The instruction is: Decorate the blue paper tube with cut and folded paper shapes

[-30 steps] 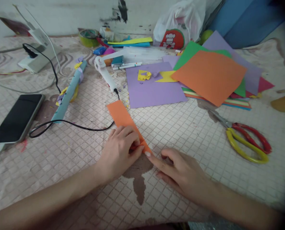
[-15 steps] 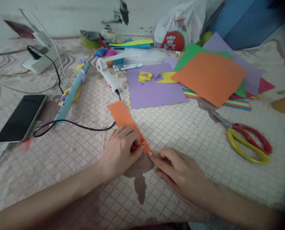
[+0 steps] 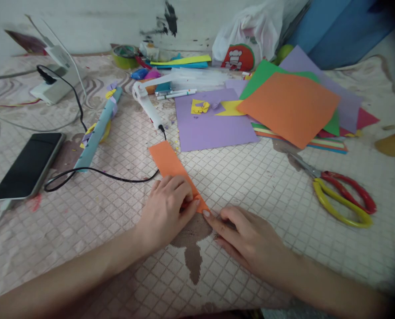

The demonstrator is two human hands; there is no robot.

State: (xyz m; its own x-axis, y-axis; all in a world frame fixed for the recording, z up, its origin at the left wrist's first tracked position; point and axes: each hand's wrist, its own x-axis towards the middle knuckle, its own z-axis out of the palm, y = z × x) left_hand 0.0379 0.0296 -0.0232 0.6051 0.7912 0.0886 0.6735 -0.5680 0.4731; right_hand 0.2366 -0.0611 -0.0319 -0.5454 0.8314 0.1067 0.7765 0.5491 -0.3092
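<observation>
An orange paper strip (image 3: 171, 163) lies at a slant on the patterned cloth. My left hand (image 3: 167, 201) is closed over its lower part, with thumb and bent fingers pinching the paper near the near end. A small folded edge shows beside the left thumb; the rest of the fold is hidden under that hand. My right hand (image 3: 247, 237) rests on the cloth to the right, its index fingertip touching the strip's near corner. The right thumb stays apart from the index finger, and nothing is gripped between them.
Scissors (image 3: 337, 190) with red and yellow handles lie right. Behind are coloured sheets (image 3: 290, 106), a purple sheet (image 3: 214, 130) and a white glue gun (image 3: 149, 108). Its black cord (image 3: 131, 180) runs left, near a decorated blue strip (image 3: 99, 128) and a phone (image 3: 28, 166).
My left thumb and fingers have shifted very slightly on the fold, and less of the raised flap shows. My right index fingertip stays at the corner. The whole view has shifted a little.
</observation>
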